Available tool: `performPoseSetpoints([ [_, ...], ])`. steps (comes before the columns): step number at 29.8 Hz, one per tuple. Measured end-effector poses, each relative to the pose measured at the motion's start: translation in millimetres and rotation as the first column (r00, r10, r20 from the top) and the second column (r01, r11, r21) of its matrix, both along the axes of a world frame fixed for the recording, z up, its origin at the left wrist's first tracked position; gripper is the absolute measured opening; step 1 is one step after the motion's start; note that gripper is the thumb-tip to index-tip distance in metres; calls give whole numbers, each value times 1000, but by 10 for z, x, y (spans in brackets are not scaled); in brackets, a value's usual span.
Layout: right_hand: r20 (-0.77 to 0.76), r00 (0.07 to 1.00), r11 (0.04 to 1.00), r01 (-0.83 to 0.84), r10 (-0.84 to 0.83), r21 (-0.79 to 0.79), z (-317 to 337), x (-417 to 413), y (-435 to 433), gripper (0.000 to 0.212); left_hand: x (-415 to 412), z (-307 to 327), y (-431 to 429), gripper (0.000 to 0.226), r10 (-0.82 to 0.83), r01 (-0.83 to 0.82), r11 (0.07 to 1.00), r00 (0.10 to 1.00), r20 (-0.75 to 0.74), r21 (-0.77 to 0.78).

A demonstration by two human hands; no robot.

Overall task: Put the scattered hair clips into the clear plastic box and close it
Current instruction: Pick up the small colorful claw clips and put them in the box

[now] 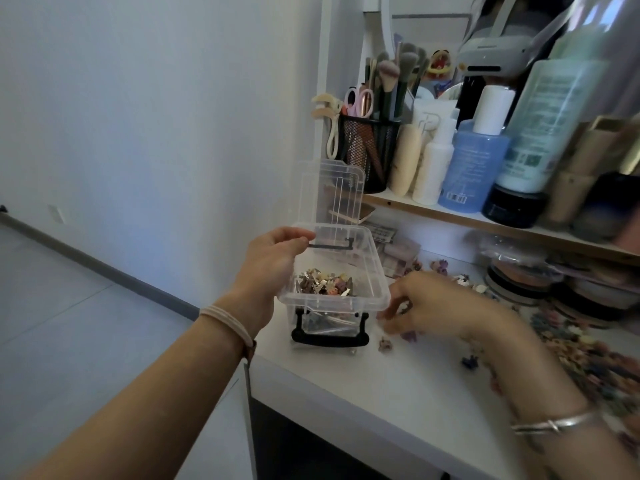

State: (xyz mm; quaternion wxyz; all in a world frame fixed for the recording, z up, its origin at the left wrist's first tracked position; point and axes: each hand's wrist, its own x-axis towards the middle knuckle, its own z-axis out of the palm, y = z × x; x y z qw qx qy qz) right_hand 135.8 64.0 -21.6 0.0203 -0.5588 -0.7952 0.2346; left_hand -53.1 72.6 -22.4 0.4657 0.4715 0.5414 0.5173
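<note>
The right hand (420,304) works low on the counter (363,382), its grip curled over a loose hair clip (408,336) just right of the clear plastic box (334,271); whether the fingers have closed on it cannot be told, owing to blur. The box opening lies immediately to the left of this hand and higher, so the transfer calls for a short lift over the right rim. The left hand (273,268) grips the left rim, steadying the box. The lid (332,190) stands upright behind, clear of the path. More hair clips (385,344) lie nearby. Bottles (474,164) on the shelf stand well apart.
</note>
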Motion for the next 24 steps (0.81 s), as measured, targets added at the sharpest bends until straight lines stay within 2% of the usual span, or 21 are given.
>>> performPoseSetpoints([
  [4,26,999,984,27,-32,174,-35,-8,43,18,-2,1,-4,23,-1,1,1000,1000,-8,7],
  [6,44,999,990,18,-24,136,-25,-11,31,15,1,2,-7,23,0,0,1000,1000,-12,10],
  [9,96,994,995,34,-44,99,-42,-21,25,28,3,12,-12,23,0,0,1000,1000,-17,16],
  [12,42,996,993,78,-82,89,-37,-14,32,25,0,11,-15,24,1,-1,1000,1000,-18,18],
  [14,-76,990,978,128,-117,164,-7,5,47,21,-1,12,-17,24,-3,3,1000,1000,-20,19],
  [16,-351,923,915,269,-155,301,50,-9,38,17,-4,13,-20,26,-4,5,1000,1000,-18,18],
  [18,-691,721,842,404,-52,358,123,-58,-29,23,-1,16,-18,26,0,0,1000,1000,-17,16],
  [19,-780,625,856,388,28,342,148,-92,-65,25,2,17,-16,26,0,0,1000,1000,-16,14],
  [20,-805,588,891,316,84,324,170,-144,-107,26,-1,17,-17,25,1,-1,1000,1000,-13,14],
  [22,-721,684,933,176,114,315,149,-195,-127,24,5,9,-15,25,-4,5,1000,1000,-7,18],
  [24,-638,770,910,252,18,330,100,-133,-51,23,-2,4,-10,25,-8,8,1000,1000,-17,22],
])
